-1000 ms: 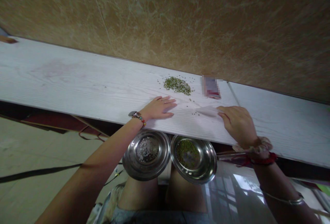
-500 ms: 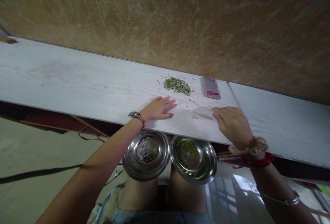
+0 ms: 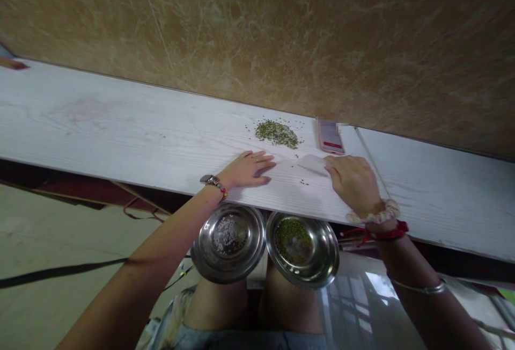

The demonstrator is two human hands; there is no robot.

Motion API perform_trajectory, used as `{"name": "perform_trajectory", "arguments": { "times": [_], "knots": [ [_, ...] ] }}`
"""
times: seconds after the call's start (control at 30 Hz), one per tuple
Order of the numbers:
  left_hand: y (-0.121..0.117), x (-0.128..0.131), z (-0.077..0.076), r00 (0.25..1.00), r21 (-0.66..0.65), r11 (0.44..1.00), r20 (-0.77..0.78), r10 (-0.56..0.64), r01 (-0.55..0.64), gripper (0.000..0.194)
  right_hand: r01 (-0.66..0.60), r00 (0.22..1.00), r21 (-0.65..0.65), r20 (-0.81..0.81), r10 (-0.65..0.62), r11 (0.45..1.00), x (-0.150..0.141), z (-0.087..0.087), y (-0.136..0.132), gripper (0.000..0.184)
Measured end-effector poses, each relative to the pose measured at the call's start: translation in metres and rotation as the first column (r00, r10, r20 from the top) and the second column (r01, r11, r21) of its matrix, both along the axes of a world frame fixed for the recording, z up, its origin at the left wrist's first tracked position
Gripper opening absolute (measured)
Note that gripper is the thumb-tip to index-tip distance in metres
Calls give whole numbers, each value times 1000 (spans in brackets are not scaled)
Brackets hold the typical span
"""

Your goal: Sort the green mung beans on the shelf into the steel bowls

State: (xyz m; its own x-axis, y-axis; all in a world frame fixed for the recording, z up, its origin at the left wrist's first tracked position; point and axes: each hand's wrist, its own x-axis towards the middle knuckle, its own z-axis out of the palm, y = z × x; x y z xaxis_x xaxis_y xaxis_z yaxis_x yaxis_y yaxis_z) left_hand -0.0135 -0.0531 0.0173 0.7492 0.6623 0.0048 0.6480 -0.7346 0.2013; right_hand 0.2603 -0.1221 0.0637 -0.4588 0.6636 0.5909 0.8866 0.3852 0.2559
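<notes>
My left hand [image 3: 249,169] lies flat on the white wooden surface, fingers spread and holding nothing. In a pinch, my right hand [image 3: 354,181] grips a thin whitish card or sheet [image 3: 311,164], its free end pointing left just above or on the surface; I cannot tell which. Beyond both hands spreads a pile of green beans [image 3: 277,132] mixed with white grains. A few loose beans [image 3: 304,182] lie below the card. On my thighs rest two steel bowls: the left bowl [image 3: 203,264] has white grains inside, the right bowl [image 3: 328,248] has green beans.
A phone [image 3: 331,138] lies behind my right hand, against the brown marbled wall [image 3: 257,33]. The white surface [image 3: 140,119] runs along that wall, and a seam crosses it right of the phone. A brown object [image 3: 12,64] sits at the far left.
My right hand has moved left and slightly away from me with the card, closer to the bean pile. The left hand and both bowls have stayed in place.
</notes>
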Motion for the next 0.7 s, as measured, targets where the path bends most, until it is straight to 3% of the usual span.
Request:
{"name": "perform_trajectory", "arguments": {
  "times": [0.33, 0.7],
  "knots": [
    [0, 1, 1, 1000, -10, 1000, 2, 7, -7, 52, -115, 990, -118, -91, 104, 986, -2, -6, 0, 24],
    [0, -1, -1, 1000, 11, 1000, -3, 0, 0, 52, -319, 947, -188, -109, 303, 929, 17, 15, -29, 19]
  ]
}}
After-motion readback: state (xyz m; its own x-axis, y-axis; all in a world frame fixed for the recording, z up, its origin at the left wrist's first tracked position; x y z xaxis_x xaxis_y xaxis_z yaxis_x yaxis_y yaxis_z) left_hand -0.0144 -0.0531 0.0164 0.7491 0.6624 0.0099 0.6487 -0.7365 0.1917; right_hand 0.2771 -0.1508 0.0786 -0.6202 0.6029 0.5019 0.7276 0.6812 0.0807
